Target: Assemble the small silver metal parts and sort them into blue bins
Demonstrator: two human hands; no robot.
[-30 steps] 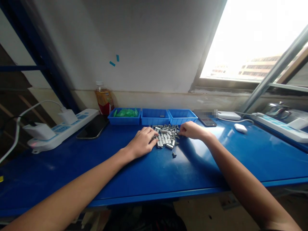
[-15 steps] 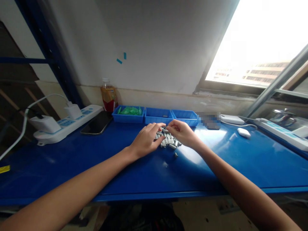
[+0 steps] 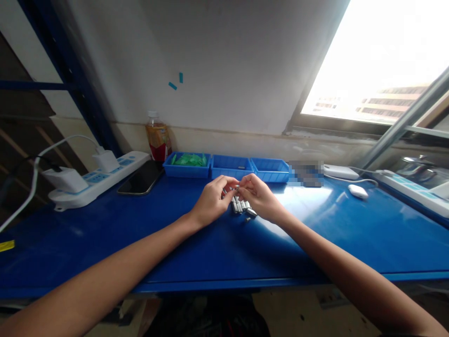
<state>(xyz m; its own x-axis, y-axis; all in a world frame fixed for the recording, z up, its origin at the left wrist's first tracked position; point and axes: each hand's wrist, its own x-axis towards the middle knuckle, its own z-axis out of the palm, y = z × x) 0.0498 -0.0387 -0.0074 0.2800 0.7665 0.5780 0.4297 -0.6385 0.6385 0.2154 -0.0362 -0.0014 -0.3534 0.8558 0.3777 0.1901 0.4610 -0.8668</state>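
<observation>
A heap of small grey metal pieces (image 3: 241, 206) lies on the blue table (image 3: 210, 252), mostly hidden behind my hands. My left hand (image 3: 212, 200) and my right hand (image 3: 258, 196) meet just above the heap, fingertips pinched together on a small metal piece (image 3: 236, 188) between them. Behind them stand three blue trays: the left tray (image 3: 187, 169) holds green pieces, the middle tray (image 3: 230, 167) holds one small part, and what the right tray (image 3: 271, 169) holds is hidden by its rim.
A drink bottle (image 3: 157, 140) stands at the wall. A dark phone (image 3: 141, 178) and a white power strip (image 3: 94, 180) with chargers lie at left. Another phone, a white box (image 3: 341, 172), a mouse-like device (image 3: 358, 190) and a second power strip (image 3: 410, 192) lie at right.
My right hand came from the right side of the heap to meet my left hand over it; both now pinch a small piece. The view has shifted slightly.
</observation>
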